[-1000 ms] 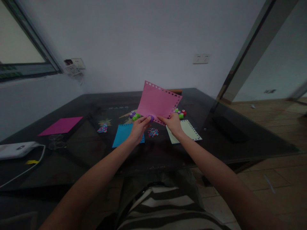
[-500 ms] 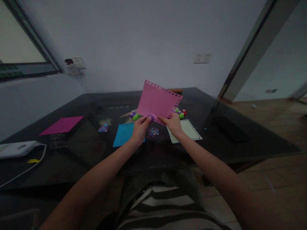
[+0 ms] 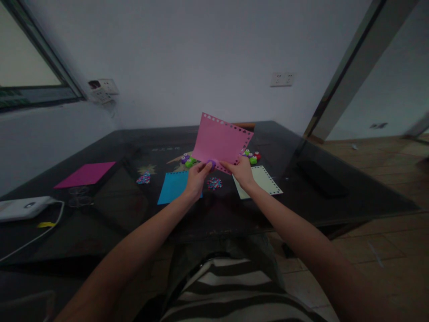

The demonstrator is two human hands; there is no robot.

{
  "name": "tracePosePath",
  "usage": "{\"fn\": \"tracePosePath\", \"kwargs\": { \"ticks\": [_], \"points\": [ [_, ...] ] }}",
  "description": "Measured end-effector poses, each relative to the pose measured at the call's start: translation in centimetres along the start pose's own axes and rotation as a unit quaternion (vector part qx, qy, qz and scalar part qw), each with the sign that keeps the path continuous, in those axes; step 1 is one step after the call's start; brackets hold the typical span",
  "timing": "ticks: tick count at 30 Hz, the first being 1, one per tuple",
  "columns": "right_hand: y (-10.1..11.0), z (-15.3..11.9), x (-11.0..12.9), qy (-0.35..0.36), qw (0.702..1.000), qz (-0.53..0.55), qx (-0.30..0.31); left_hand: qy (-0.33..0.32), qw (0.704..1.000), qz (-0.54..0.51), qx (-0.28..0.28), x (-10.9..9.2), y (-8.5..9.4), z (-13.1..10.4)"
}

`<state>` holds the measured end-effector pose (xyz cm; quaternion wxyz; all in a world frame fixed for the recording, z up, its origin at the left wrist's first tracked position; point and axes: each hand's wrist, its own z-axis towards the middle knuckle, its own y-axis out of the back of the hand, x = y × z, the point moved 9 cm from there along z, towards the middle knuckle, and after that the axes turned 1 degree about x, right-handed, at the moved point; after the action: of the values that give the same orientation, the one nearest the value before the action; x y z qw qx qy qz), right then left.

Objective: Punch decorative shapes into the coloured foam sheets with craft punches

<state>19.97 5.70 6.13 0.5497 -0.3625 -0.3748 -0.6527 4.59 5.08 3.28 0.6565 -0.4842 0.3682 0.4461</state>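
Note:
A sheet of pink paper [image 3: 221, 141] is held up tilted above the table, with small shapes punched along its top and right edges. My left hand [image 3: 196, 176] is closed round a small purple paper punch [image 3: 211, 163], thumb on top, at the sheet's lower edge. My right hand [image 3: 243, 172] pinches the same sheet near its lower right. Beneath lie a blue sheet [image 3: 172, 188], a pale yellow sheet [image 3: 264, 182] with punched edges, and a pile of tiny coloured paper bits [image 3: 214, 183]. More punches [image 3: 188, 160] with eye-like knobs stand behind the left hand, and others [image 3: 252, 156] behind the right.
At left are a magenta sheet [image 3: 85, 175], a second pile of paper bits [image 3: 144, 178], glasses [image 3: 80, 197] and a white device [image 3: 25, 208] with a cable. A black flat object [image 3: 321, 179] lies at right on the dark glossy table [image 3: 214, 223].
The pink sheet's right side has dipped and shifted left very slightly. Both hands keep their holds, and the whole view has moved a little.

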Motion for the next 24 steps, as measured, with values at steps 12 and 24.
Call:
{"fn": "tracePosePath", "kwargs": {
  "ticks": [12,24],
  "points": [
    [0.6,0.4,-1.0,-0.012,0.999,-0.026,-0.019,0.021,1.000,-0.013,0.010,-0.2,-0.5,-0.2],
    [0.5,0.6,-1.3,-0.021,1.000,0.011,-0.017,0.064,0.998,-0.022,0.009,0.5,-0.3,-0.1]
  ]
}}
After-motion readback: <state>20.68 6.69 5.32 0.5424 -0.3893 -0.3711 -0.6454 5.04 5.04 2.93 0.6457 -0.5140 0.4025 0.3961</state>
